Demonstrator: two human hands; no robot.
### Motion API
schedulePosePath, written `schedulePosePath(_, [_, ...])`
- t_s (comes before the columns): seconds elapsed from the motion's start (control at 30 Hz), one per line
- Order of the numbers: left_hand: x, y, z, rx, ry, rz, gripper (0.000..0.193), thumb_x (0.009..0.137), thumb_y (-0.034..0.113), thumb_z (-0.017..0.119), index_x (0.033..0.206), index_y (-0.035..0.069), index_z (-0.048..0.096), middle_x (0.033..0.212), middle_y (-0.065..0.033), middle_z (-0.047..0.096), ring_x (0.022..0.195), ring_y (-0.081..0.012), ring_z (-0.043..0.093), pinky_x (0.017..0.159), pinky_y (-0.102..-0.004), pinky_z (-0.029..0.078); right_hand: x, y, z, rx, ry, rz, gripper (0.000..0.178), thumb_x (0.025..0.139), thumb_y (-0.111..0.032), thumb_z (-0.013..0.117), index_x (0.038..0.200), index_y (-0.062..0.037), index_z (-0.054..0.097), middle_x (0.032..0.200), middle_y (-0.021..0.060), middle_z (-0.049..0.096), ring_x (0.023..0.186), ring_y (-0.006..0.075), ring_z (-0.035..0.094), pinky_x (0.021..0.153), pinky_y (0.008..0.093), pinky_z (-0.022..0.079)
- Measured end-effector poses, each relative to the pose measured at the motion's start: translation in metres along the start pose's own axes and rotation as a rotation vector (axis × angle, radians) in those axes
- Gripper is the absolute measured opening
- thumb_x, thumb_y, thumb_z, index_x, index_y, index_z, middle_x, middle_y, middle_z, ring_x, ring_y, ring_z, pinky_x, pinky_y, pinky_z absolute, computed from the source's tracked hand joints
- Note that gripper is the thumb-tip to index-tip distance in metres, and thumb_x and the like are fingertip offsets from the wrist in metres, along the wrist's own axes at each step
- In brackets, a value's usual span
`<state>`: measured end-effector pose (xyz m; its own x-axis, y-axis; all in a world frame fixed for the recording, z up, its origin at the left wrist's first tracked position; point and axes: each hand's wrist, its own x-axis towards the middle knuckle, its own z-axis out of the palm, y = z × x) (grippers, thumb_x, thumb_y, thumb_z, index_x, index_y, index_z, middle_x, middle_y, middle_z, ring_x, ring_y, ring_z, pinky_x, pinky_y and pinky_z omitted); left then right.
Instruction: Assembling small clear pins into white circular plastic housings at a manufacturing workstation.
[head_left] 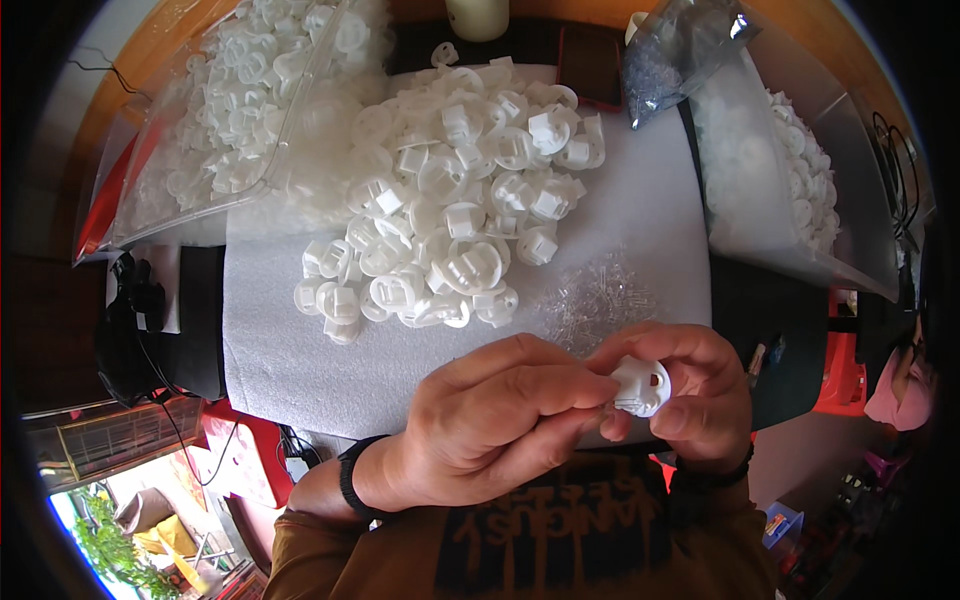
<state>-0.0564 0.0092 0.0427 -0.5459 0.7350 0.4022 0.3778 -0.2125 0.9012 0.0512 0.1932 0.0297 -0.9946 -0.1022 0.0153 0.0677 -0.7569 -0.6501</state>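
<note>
My right hand (700, 395) grips a small round white plastic part (641, 386) between thumb and fingers, just above my lap. My left hand (500, 420) meets it from the left, its fingertips pinched against the part's side. What the left fingertips hold, if anything, is hidden. Beyond the hands, a heap of white plastic parts (455, 190) of the same kind lies on a white foam sheet (280, 330). A scatter of tiny clear pieces (595, 300) rests on the foam just in front of my hands.
A clear bag of white parts (230, 110) lies at the far left, another such bag (800, 170) at the right. A small bag of clear pieces (670, 55) sits at the top right. Black cables and gear (135, 330) hang at the left edge.
</note>
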Motion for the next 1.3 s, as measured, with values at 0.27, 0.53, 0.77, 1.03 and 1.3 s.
schedulePosePath(0.27, [-0.003,0.001,0.000,0.106,-0.024,0.024,0.017,0.079,0.000,0.069,0.095,0.002,0.065,0.086,-0.0103,0.065,0.074,-0.0177,0.064,0.061,-0.0262,0.051,0.000,-0.002,0.002,-0.082,0.025,-0.010,0.042,0.083,0.006,0.061,0.124,0.0019,0.052,0.124,0.0205,0.050,0.118,0.0265,0.050,0.088,0.0352,0.054])
schedulePosePath(0.53, [-0.004,0.003,0.001,0.165,-0.024,0.036,0.018,0.079,0.001,0.070,0.096,0.003,0.065,0.085,-0.0093,0.064,0.071,-0.0170,0.063,0.058,-0.0255,0.050,-0.003,-0.007,0.008,-0.378,0.072,-0.091,0.042,0.083,0.005,0.062,0.124,0.0034,0.052,0.123,0.0188,0.051,0.118,0.0257,0.051,0.089,0.0350,0.052])
schedulePosePath(0.77, [-0.011,-0.003,0.007,0.245,0.014,0.111,0.021,0.079,-0.001,0.069,0.098,0.002,0.064,0.084,-0.0093,0.062,0.068,-0.0169,0.062,0.055,-0.0260,0.050,-0.007,-0.008,0.005,-0.644,0.109,-0.112,0.043,0.081,0.002,0.066,0.123,0.0028,0.054,0.120,0.0168,0.055,0.106,0.0182,0.057,0.081,0.0271,0.047])
schedulePosePath(1.03, [-0.010,-0.004,0.007,0.242,-0.018,0.080,0.021,0.078,0.000,0.070,0.098,0.002,0.065,0.084,-0.0098,0.062,0.068,-0.0180,0.063,0.056,-0.0266,0.050,-0.008,-0.005,0.003,-0.650,0.142,-0.114,0.044,0.080,-0.001,0.070,0.121,0.0030,0.056,0.115,0.0161,0.059,0.095,0.0163,0.059,0.077,0.0269,0.047])
schedulePosePath(1.3, [-0.010,-0.006,0.012,0.207,-0.051,0.042,0.019,0.078,0.001,0.071,0.096,0.001,0.064,0.084,-0.0111,0.063,0.069,-0.0187,0.063,0.058,-0.0272,0.050,-0.005,-0.006,0.000,-0.946,0.040,-0.239,0.045,0.076,-0.001,0.073,0.118,0.0021,0.059,0.112,0.0155,0.060,0.094,0.0183,0.060,0.076,0.0281,0.049])
